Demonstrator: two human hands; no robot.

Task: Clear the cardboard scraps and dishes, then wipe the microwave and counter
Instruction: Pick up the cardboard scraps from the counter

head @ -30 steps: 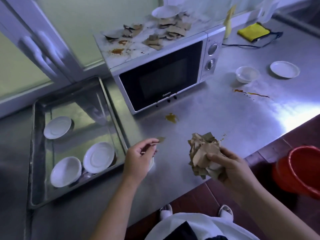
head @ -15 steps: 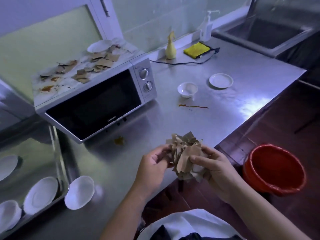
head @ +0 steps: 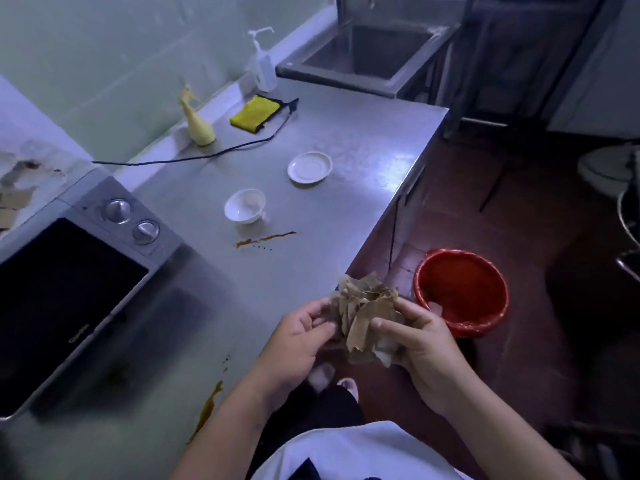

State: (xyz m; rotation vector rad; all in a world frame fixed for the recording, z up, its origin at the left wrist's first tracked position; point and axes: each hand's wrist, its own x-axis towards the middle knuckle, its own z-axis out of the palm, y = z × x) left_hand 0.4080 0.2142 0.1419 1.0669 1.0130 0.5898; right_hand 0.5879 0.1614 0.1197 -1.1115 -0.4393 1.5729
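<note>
Scraps of torn brown cardboard (head: 367, 317), bunched into one ragged wad, sit between the person's two hands at the front edge of the stainless steel counter (head: 363, 209). The left hand (head: 298, 341) curls its fingers against the wad's left side, and the right hand (head: 422, 344) grips the right side, thumb laid across the front. Something pale shows among the scraps under that thumb.

Just to the right of the wad, down on the dark floor, stands a round red plastic bucket (head: 464, 285). It has a small pale lump inside near its closest wall, though what that is I cannot tell.

On the counter a small white bowl (head: 227, 207) looks to hold nothing. A white saucer (head: 310, 167) lies beyond it, and an orange-brown sauce streak (head: 265, 239) runs just in front of the bowl.

The grey microwave (head: 69, 289) stands at the left with more brown scraps (head: 14, 202) on its stained top. Along the back wall are a yellow spray bottle (head: 199, 123), a folded yellow cloth (head: 255, 113) and a clear pump bottle (head: 263, 67). The steel sink (head: 346, 76) lies past them.
</note>
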